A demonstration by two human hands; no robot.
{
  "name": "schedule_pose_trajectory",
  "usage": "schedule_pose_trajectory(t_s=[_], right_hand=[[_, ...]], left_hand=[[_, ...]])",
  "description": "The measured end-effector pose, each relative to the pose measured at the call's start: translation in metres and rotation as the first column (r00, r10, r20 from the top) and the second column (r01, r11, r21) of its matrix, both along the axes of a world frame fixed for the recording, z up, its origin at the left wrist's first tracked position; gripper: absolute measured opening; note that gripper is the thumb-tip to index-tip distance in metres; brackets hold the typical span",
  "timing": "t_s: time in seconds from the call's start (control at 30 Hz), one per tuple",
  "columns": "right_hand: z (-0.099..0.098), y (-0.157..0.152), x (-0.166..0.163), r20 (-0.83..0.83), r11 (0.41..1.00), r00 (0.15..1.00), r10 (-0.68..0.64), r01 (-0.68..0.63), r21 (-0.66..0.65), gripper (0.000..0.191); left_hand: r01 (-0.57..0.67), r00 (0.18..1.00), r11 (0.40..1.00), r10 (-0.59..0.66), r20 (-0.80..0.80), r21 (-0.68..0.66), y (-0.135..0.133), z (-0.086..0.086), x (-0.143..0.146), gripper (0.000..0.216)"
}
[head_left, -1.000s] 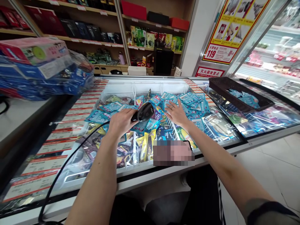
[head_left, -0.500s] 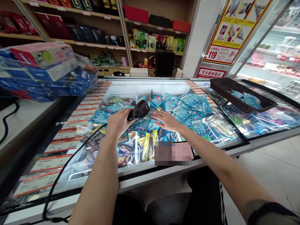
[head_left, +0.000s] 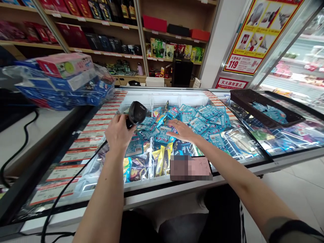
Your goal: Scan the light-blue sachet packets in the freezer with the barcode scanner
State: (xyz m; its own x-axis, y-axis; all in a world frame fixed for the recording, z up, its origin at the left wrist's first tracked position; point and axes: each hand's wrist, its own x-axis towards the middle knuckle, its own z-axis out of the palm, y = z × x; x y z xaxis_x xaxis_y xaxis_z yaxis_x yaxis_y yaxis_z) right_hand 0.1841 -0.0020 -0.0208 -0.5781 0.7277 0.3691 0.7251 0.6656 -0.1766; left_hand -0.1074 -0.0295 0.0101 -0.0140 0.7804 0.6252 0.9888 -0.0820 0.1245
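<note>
My left hand point(head_left: 116, 133) is closed round the handle of a black barcode scanner point(head_left: 137, 113), its head tilted over the pile. A black cable point(head_left: 76, 177) trails from it past my forearm. My right hand point(head_left: 183, 131), a ring on one finger, lies flat with fingers stretched out at the pile of blue packets point(head_left: 200, 125); whether it presses on them I cannot tell. The packets are spread over the glass top of a chest freezer point(head_left: 141, 201). Just below my right hand, a phone point(head_left: 201, 165) lies at the freezer's front edge, its screen partly blurred.
Blue and pink boxes in clear plastic point(head_left: 68, 82) are stacked at the left. Price labels point(head_left: 73, 156) line the freezer's left side. A brown tray point(head_left: 239, 94) with more blue packets sits on the right. Behind stand shelves with goods point(head_left: 106, 23) and a fire-safety poster point(head_left: 263, 33).
My left hand has moved the scanner leftward, away from my right hand, uncovering more packets. My right hand stays over the packets, fingers still outstretched. The view has shifted slightly.
</note>
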Motion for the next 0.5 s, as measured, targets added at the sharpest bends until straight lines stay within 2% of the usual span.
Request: schedule_pose_trajectory(t_s=[0.17,0.3,0.4,0.5], right_hand=[[0.001,0.013,-0.032,0.017,0.999,0.999,0.046,-0.045,-0.028,0.069],[0.005,0.023,-0.054,0.064,0.99,0.993,0.096,-0.089,-0.108,0.077],[0.006,0.031,-0.07,0.085,0.979,0.986,0.144,-0.129,-0.157,0.081],[0.004,0.036,-0.085,0.109,0.979,0.986,0.129,-0.109,-0.172,0.08]], left_hand=[[-0.091,0.996,0.989,0.09,-0.012,-0.12,-0.005,-0.008,-0.023,0.047],[-0.138,0.99,0.97,0.135,-0.031,-0.201,0.0,-0.012,-0.023,0.048],[-0.206,0.979,0.927,0.195,-0.068,-0.315,0.007,-0.008,-0.018,0.05],[-0.239,0.971,0.876,0.213,-0.109,-0.418,0.012,-0.003,-0.013,0.052]])
